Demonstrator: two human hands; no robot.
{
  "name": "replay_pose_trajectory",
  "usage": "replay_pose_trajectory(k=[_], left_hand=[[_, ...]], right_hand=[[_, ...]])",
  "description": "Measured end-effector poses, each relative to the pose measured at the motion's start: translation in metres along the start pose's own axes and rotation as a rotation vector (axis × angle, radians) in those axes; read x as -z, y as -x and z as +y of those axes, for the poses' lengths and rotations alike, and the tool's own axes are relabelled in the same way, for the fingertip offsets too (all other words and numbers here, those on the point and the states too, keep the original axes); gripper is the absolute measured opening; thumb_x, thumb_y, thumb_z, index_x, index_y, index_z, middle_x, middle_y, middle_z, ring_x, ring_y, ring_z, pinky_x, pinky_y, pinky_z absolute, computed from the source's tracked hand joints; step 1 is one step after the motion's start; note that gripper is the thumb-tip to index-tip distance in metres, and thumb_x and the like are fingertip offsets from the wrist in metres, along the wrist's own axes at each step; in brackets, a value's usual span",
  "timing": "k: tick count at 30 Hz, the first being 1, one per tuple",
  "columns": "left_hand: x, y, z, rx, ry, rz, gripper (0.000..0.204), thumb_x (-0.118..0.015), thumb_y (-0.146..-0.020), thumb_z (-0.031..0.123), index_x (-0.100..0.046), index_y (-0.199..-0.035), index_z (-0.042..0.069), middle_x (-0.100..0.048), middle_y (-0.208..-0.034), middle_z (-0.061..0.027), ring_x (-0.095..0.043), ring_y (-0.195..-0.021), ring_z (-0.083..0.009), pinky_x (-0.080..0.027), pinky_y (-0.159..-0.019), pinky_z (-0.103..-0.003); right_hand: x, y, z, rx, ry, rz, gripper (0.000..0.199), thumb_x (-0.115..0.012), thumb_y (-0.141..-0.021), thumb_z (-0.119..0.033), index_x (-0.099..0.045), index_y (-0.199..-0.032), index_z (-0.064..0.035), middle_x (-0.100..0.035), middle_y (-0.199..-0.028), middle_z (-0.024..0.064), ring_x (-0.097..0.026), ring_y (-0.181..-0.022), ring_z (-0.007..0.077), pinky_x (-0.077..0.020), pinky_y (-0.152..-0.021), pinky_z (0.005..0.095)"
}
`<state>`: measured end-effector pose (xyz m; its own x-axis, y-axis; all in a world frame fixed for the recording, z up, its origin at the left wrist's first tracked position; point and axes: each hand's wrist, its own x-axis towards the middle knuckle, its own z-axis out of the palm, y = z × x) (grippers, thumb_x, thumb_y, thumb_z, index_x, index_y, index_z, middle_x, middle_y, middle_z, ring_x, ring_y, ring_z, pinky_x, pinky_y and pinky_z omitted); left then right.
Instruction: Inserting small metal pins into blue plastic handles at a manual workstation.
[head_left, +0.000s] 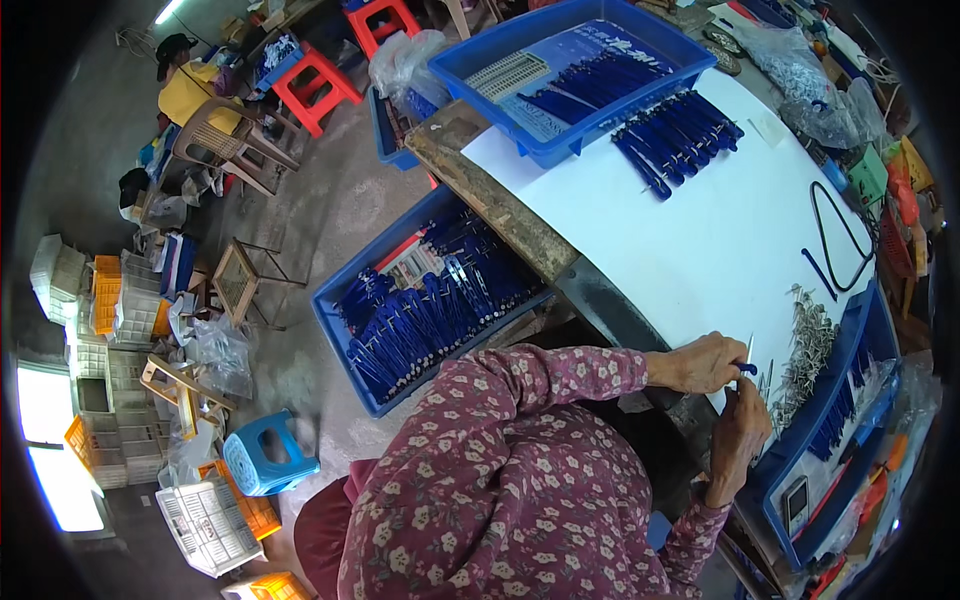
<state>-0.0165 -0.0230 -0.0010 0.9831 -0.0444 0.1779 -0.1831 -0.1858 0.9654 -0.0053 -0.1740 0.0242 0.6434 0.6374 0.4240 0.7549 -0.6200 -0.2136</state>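
Note:
My left hand [705,362] is closed at the near edge of the white-covered table, its fingers pinching a small dark blue piece [747,369]. A thin silver metal part [751,345] sticks up beside those fingertips. Just below, my right hand [738,435] is closed too, fingertips close to the blue piece; whatever lies inside its grip is hidden. To the right of both hands is a heap of small silver metal parts [805,345]. A slender blue piece [818,273] and a black loop of cord [838,235] lie farther off on the white sheet [660,265].
Slender dark blue pieces lie in a row [677,143] beside a blue tray [560,150] at the far end. Another blue tray [365,395] full of them stands left of the table. At right is a blue bin [790,440]. A person in yellow [195,95] sits far left.

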Motion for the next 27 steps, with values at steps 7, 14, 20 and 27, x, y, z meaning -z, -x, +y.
replay_pose_trajectory(k=[7, 14, 20, 27], left_hand=[[-0.008, -0.001, -0.007, -0.024, -0.005, -0.042, 0.025, -0.046, -0.076, 0.017, -0.053, -0.078, -0.007, -0.053, -0.060, -0.0188, -0.051, -0.055, -0.0288, -0.039, -0.054, -0.038], [-0.003, 0.000, -0.004, -0.008, 0.021, -0.088, 0.029, -0.044, -0.077, 0.021, -0.053, -0.083, -0.005, -0.054, -0.069, -0.0199, -0.053, -0.067, -0.0312, -0.040, -0.066, -0.039], [-0.010, 0.004, -0.008, -0.114, 0.021, -0.031, 0.025, -0.046, -0.076, 0.019, -0.052, -0.081, -0.005, -0.055, -0.068, -0.0198, -0.055, -0.065, -0.0310, -0.042, -0.063, -0.037], [-0.010, 0.003, 0.000, -0.071, 0.181, -0.104, 0.022, -0.047, -0.074, 0.014, -0.053, -0.076, -0.007, -0.054, -0.058, -0.0173, -0.054, -0.053, -0.0254, -0.042, -0.056, -0.036]], right_hand=[[0.015, 0.004, 0.001, -0.440, -0.564, -0.161, 0.023, -0.056, -0.080, -0.013, -0.055, -0.097, 0.0040, -0.051, -0.062, 0.0064, -0.047, -0.053, 0.0129, -0.0356, -0.048, 0.0272], [0.016, 0.009, 0.015, -0.696, -1.300, -0.314, 0.034, -0.046, -0.089, -0.028, -0.057, -0.091, 0.0037, -0.047, -0.050, 0.0027, -0.025, -0.037, 0.0014, -0.0185, -0.035, 0.0185], [-0.006, 0.028, 0.034, -0.692, -1.765, -0.343, 0.030, -0.046, -0.089, -0.025, -0.052, -0.094, 0.0039, -0.040, -0.048, 0.0008, -0.027, -0.036, 0.0037, -0.0220, -0.031, 0.0171], [-0.012, 0.033, 0.024, -0.943, -2.004, -0.164, 0.022, -0.049, -0.088, -0.019, -0.051, -0.093, 0.0021, -0.040, -0.053, -0.0009, -0.029, -0.039, 0.0028, -0.0247, -0.032, 0.0158]])
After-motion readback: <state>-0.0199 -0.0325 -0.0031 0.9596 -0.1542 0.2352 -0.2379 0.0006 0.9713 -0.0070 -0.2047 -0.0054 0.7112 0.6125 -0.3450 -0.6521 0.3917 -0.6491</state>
